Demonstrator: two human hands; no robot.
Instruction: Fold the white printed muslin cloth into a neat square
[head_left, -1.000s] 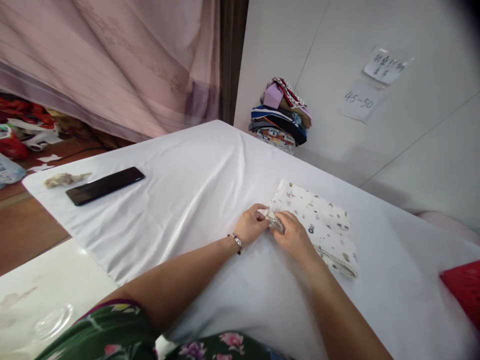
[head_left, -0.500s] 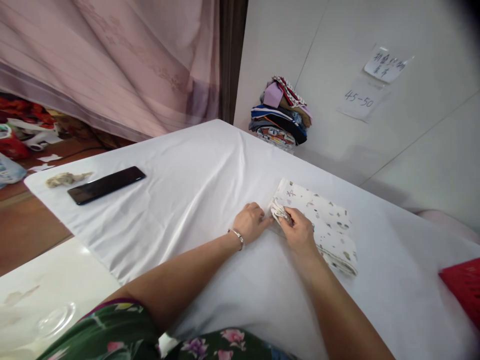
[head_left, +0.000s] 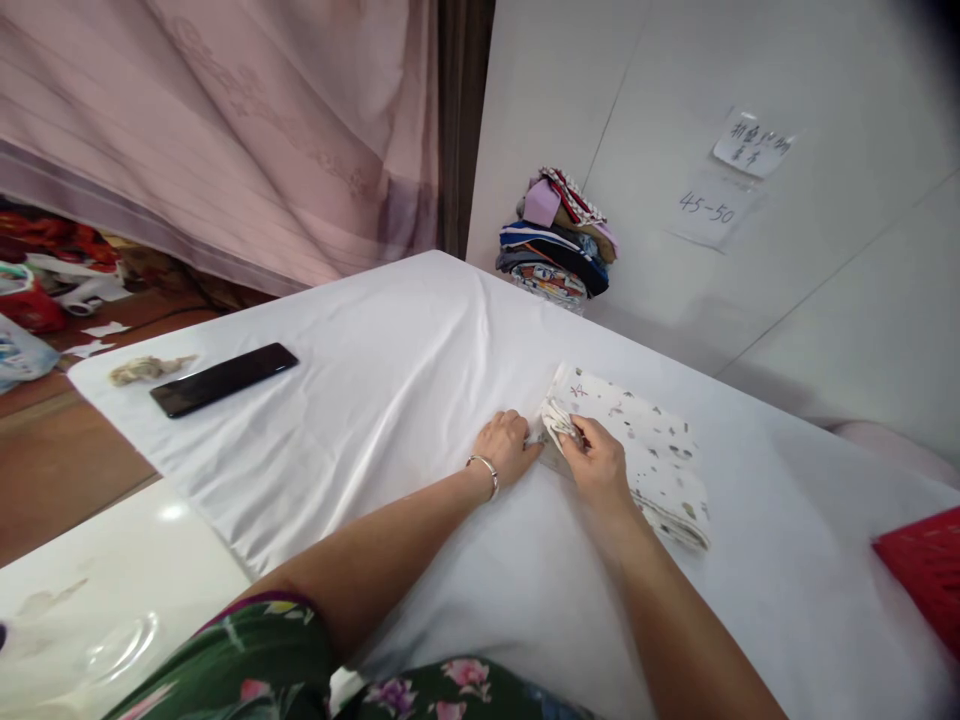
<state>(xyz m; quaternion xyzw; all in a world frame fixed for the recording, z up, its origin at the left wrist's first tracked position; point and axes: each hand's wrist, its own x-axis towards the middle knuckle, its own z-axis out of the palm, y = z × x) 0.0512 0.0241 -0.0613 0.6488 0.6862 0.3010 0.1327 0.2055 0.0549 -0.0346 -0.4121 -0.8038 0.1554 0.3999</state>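
Note:
A folded white cloth point(head_left: 652, 430) printed with small plant and shell-like shapes lies on the white-covered table point(head_left: 360, 400). My right hand point(head_left: 600, 460) is closed on a bunched end of that cloth, pinching it between thumb and fingers at its near left corner. Whether this bunch is a separate piece cannot be made out. My left hand point(head_left: 506, 447), with a silver bracelet on the wrist, rests on the table just left of the cloth. Its fingers lie on the tabletop and its thumb reaches out to the cloth's edge.
A black phone point(head_left: 225, 380) and a small crumpled beige scrap point(head_left: 150, 369) lie at the table's left. Folded clothes point(head_left: 559, 240) are stacked past the far edge by the wall. A red plastic basket point(head_left: 926, 570) stands at the right. A pink curtain point(head_left: 262, 130) hangs behind.
The view has shifted slightly, so the phone and wall notes sit a little differently. Both hands keep nearly the same place and grip at the cloth.

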